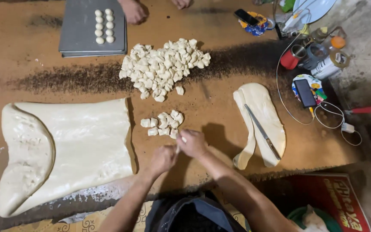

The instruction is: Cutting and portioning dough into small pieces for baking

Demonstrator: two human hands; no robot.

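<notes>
My left hand (pixel 162 159) and my right hand (pixel 191 143) meet near the table's front edge, both closed on a small piece of dough (pixel 181 141) pinched between them. Just beyond the hands lies a small cluster of cut dough pieces (pixel 163 123). Farther back sits a large heap of cut dough pieces (pixel 162 66). A big flat sheet of dough (pixel 78 146) covers the table to the left. To the right lies a smaller folded strip of dough (pixel 260 122) with a long knife (pixel 263 132) resting on it.
A grey metal tray (pixel 80 36) with several dough balls (pixel 104 25) stands at the back left; another person's hands (pixel 134 10) rest beside it. Phones (pixel 305 92), cables, a red cup (pixel 290 58) and cans crowd the right side. A cat (pixel 316 219) lies below.
</notes>
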